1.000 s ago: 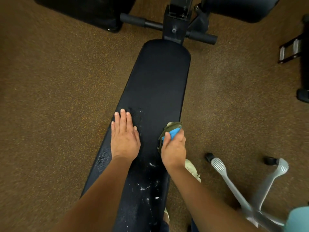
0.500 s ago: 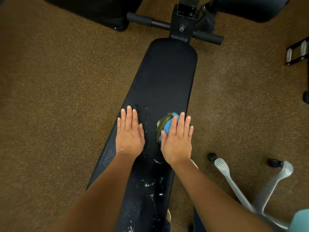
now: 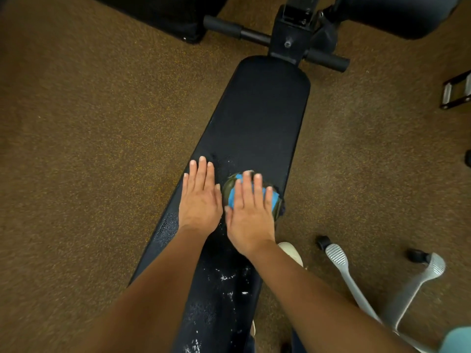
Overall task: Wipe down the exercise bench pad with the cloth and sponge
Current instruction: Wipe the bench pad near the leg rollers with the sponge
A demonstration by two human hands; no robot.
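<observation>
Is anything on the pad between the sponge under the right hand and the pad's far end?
Nothing visible does. The bench pad ahead of the sponge under the right hand holds no object; the left hand lies flat beside it, not ahead.

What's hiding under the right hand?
A blue sponge and a green cloth peek out from under the flat right hand, lying on the pad. The hand covers their middles.
</observation>
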